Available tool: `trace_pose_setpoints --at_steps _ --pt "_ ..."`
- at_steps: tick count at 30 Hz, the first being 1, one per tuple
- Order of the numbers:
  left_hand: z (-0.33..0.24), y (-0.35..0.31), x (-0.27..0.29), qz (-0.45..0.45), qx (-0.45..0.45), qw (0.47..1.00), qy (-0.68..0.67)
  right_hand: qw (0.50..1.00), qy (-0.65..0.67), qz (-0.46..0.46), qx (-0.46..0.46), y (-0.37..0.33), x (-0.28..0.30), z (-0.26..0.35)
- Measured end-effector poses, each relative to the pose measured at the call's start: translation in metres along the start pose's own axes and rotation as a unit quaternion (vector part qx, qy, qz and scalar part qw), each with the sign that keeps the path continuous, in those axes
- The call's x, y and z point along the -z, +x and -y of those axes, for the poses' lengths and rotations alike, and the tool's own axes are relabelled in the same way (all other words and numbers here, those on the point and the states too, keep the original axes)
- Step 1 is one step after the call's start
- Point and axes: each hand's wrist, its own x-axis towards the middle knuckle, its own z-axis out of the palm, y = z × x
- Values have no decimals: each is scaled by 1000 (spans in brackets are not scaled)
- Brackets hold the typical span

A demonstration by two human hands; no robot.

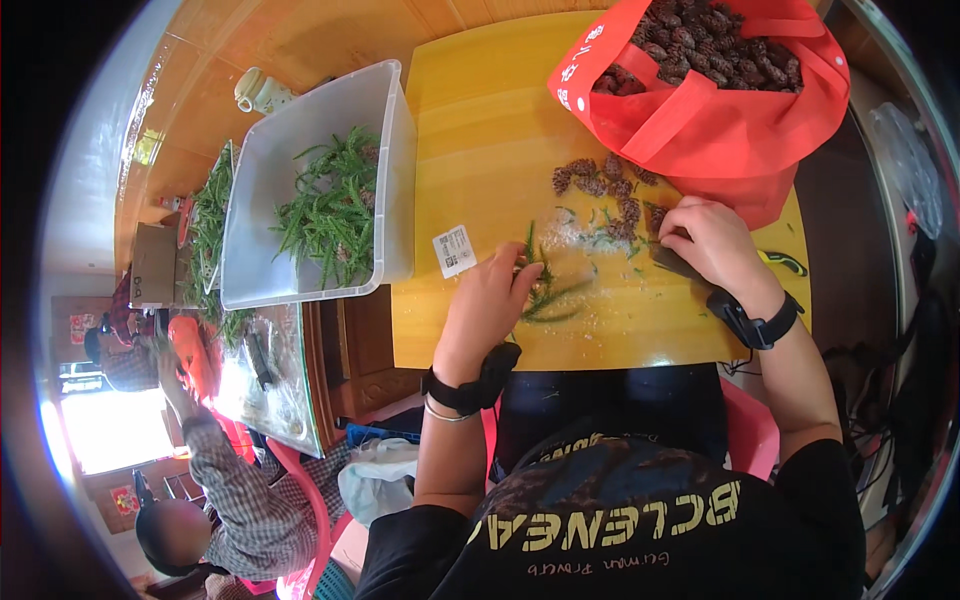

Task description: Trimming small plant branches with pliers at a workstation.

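Note:
My left hand [492, 300] rests on a yellow board [480, 130] and pinches a small bunch of green needle-like sprigs [545, 292]. My right hand [715, 245] grips a dark knife-like tool [672, 262] whose blade lies on the board beside several brown cone-like pieces [605, 185]. Green scraps and pale crumbs are scattered between the two hands. Both wrists wear black bands.
A red bag [700, 110] full of brown cones stands at the board's far right. A clear plastic tub [290, 190] holding green sprigs sits at the left. Another person in a checked shirt [235, 490] sits at lower left beside a glass table.

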Motion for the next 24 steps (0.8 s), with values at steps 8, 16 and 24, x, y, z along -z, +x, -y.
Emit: trace_pose_setpoints --at_steps 8,16,24 --pt "-21 21 -32 -164 -346 897 221 999 24 -12 -23 3 6 1" --pt "-30 50 -78 -116 -336 864 357 994 93 -57 -26 7 7 2" --pt "-31 58 -82 -180 -332 856 353 986 135 -79 59 7 14 2"
